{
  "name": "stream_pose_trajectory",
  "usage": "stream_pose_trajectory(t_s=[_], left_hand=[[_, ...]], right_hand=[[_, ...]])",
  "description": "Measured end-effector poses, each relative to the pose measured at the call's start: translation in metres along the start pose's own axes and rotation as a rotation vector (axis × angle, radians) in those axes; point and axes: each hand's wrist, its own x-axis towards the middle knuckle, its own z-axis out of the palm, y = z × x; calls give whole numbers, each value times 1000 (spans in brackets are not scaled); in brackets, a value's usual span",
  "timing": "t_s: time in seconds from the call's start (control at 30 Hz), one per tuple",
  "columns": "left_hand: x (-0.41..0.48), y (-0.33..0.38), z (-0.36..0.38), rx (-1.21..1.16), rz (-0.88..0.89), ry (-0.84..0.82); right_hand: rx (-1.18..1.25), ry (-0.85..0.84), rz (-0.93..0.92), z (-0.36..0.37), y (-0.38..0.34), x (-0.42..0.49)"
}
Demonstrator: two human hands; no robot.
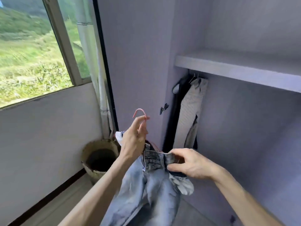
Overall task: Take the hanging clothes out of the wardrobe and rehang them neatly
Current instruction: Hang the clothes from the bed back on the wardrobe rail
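Observation:
Light blue jeans [151, 190] hang in front of me from a pink hanger [140, 112]. My left hand [133, 141] grips the hanger's neck just below the hook. My right hand [190, 163] pinches the jeans' waistband at its right side. White pocket lining sticks out on both sides of the waist. In the open wardrobe [254, 128], at the far left under the shelf, a white knit garment [190, 115] and a dark garment [179, 98] hang side by side.
A grey shelf [236, 69] crosses the wardrobe above the hanging space. The open wardrobe door [135, 62] stands left of it. A woven basket [99, 159] sits on the floor in the corner under the window [32, 54].

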Motion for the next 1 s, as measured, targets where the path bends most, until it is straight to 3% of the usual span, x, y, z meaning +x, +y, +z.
stream_pose_trajectory(t_s=[0.2,0.37,0.53,0.7,0.8,0.9,1.0], left_hand=[[27,28,67,-134,-52,-44],[57,41,96,-212,-106,-85],[85,53,114,-215,-86,-175],[111,63,129,-248,-48,-291],[129,65,143,-205,8,-416],[149,74,150,-27,165,-671],[168,73,155,301,316,-874]], right_hand=[[-195,253,152,-51,33,-30],[-372,259,347,-72,55,-45],[-185,247,326,-80,51,-46],[-210,307,372,-77,51,-33],[-51,332,385,-68,54,-26],[166,425,362,-58,58,-20],[384,506,368,-51,59,-11]])
